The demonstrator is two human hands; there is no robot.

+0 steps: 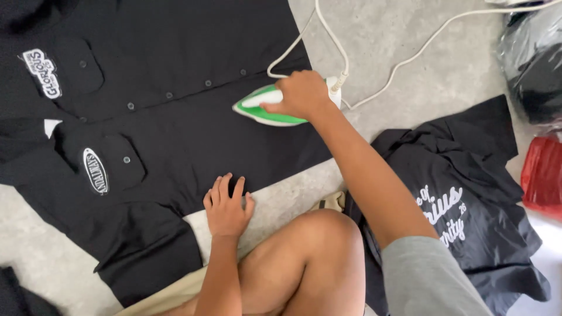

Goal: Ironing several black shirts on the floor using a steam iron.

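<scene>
Head view, looking down: person sits cross-legged on a pale concrete floor (404, 52) with a black short-sleeved button-up shirt (175, 117) spread flat in front of the knees, collar end toward frame left, hem toward the right. Right hand (301, 93) has its fingers wrapped closed around the handle of a green-and-white electric iron (263, 111); iron sits soleplate-down on the shirt's lower front, just right of the button row, pointed tip aimed left toward the collar, long axis roughly along the shirt's length. White power cord (333, 47) runs from the iron's heel up and off the top edge. Left hand (227, 208) lies palm-down, fingers spread and flat, holding nothing, pressing the shirt's near edge just below and left of the iron, near but not touching it. Un-ironed cloth lies left of the tip; right hand is the one on the iron. Crumpled black printed tee (468, 193) sits at right, apart from the shirt; red plastic bag (541, 175) at far right edge.
</scene>
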